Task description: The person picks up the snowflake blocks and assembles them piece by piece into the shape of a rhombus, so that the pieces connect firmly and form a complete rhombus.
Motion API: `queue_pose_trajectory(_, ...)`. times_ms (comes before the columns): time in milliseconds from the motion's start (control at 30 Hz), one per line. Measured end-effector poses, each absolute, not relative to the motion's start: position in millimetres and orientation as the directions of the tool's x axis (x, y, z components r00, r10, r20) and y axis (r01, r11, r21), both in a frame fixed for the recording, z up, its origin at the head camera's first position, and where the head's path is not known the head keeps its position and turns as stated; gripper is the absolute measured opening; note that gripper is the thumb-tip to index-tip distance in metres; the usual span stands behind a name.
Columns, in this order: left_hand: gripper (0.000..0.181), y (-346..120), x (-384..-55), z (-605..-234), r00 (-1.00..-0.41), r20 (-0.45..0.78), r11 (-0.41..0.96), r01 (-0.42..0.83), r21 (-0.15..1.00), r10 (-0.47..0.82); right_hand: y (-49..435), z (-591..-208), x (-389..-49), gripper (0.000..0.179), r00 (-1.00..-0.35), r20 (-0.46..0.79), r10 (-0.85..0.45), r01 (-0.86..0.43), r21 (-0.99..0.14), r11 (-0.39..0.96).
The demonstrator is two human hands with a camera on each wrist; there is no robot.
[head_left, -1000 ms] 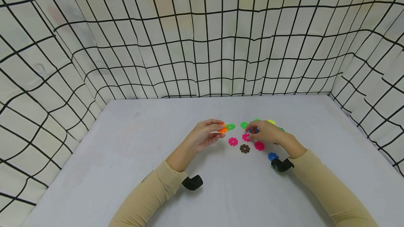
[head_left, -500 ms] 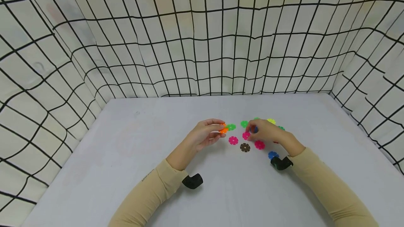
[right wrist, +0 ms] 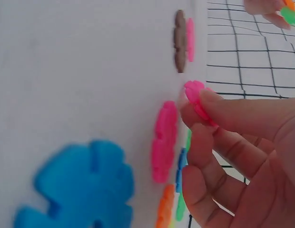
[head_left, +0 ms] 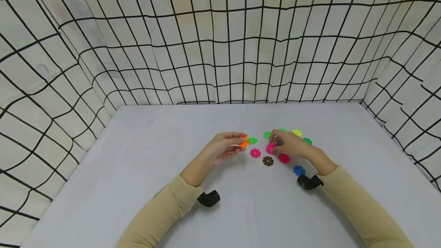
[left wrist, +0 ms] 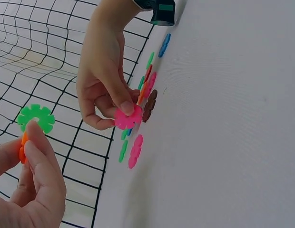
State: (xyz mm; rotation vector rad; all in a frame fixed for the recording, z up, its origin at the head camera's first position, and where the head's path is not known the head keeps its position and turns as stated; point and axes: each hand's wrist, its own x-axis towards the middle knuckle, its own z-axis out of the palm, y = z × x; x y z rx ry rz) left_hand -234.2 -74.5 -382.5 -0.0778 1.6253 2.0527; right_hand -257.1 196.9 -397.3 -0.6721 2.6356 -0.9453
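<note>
My left hand (head_left: 225,148) pinches an orange notched plastic disc (head_left: 244,144), and a green notched disc (left wrist: 36,118) is slotted into it, sticking out past the fingertips. To the right, my right hand (head_left: 291,142) holds a pink notched disc (right wrist: 195,92) between thumb and forefinger, lifted off the table as the left wrist view shows. Below the right hand lie a second pink disc (head_left: 255,153), a brown disc (head_left: 268,160) and a deeper pink one (head_left: 284,159). A blue disc (head_left: 280,143) is partly hidden behind the right fingers.
Further discs lie around the right hand: green (head_left: 267,135), yellow (head_left: 297,133), dark green (head_left: 307,141) and blue (head_left: 299,170). They rest on a white-covered table (head_left: 120,186). Black grid netting (head_left: 224,64) over white walls encloses the back and sides.
My right hand has drawn the pink disc up off the table between thumb and forefinger. The left hand stays nearly still with the joined orange and green discs.
</note>
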Motion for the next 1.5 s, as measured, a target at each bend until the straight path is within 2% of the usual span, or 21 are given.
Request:
queue_pose_trajectory(167,0.033,-75,-234,-382,-0.866,-0.353,-0.139,-0.422,0.896,0.355,202,-388,-250,0.027,-0.88,-0.042,-0.473,-0.316,-0.692,0.65)
queue_pose_trajectory(400,0.033,-75,-233,-382,-0.872,-0.354,-0.164,-0.425,0.89,0.337,200,-379,-241,0.025,-0.903,0.048,-0.428,-0.324,-0.729,0.603)
queue_pose_trajectory(700,0.03,-74,-233,-380,-0.896,-0.346,-0.186,-0.404,0.896,0.276,189,-379,-233,0.024,-0.906,0.165,-0.39,-0.312,-0.881,0.355)
queue_pose_trajectory(833,0.035,-74,-233,-380,-0.893,-0.344,-0.182,-0.405,0.896,0.291,183,-379,-228,0.025,-0.905,0.158,-0.395,-0.289,-0.909,0.301)
queue_pose_trajectory(1200,0.041,-72,-233,-380,-0.885,-0.353,-0.173,-0.415,0.893,0.303,175,-375,-224,0.029,-0.935,0.1,-0.341,-0.208,-0.933,0.295)
queue_pose_trajectory(1500,0.033,-71,-233,-380,-0.876,-0.372,-0.167,-0.434,0.885,0.307,174,-374,-225,0.028,-0.943,0.056,-0.329,-0.16,-0.941,0.298)
